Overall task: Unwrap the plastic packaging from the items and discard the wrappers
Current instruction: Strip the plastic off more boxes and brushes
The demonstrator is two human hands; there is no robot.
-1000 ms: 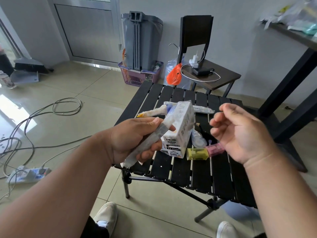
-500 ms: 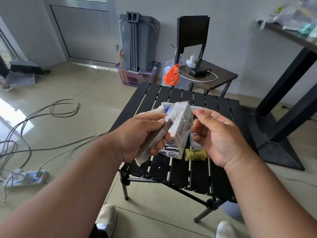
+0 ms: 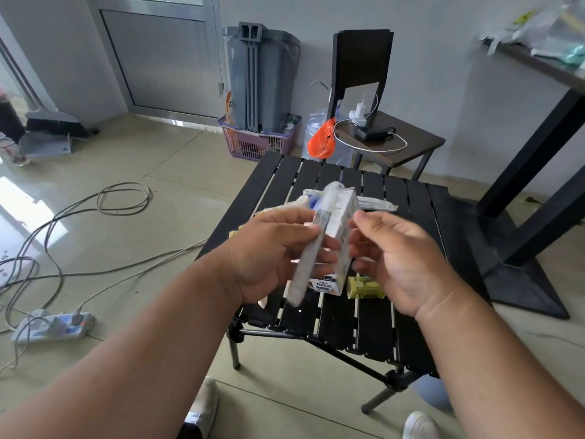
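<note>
- Head view: the left hand (image 3: pixel 278 255) is clenched around a long thin item in clear plastic, the wrapped stick (image 3: pixel 311 248), thumb on top and fingers curled beneath it, held up over the near half of the black slatted surface (image 3: pixel 408 318).
- The wrapped stick runs steeply, its far end up near the top of a white box (image 3: pixel 340 236) and its near end hanging down toward the person, below the left hand. It is blurred, so what is inside cannot be told.
- The white box sits just right of the stick, between the two hands; whether the left hand also grips it or it stands on the surface is unclear.
- The right hand (image 3: pixel 399 258) is released, fingers loosely curled, holding nothing, its fingertips just beside the box and the upper part of the stick.
- My guess: the right hand is the free one and nearest the stick's far end, so it would pinch the plastic there and pull along the length.
- More wrapped items (image 3: pixel 376 202) lie on the surface beyond the hands, and a yellow piece (image 3: pixel 365 286) lies near the right palm.
- A grey bin (image 3: pixel 262 77) stands far off by the wall, well apart.
</note>
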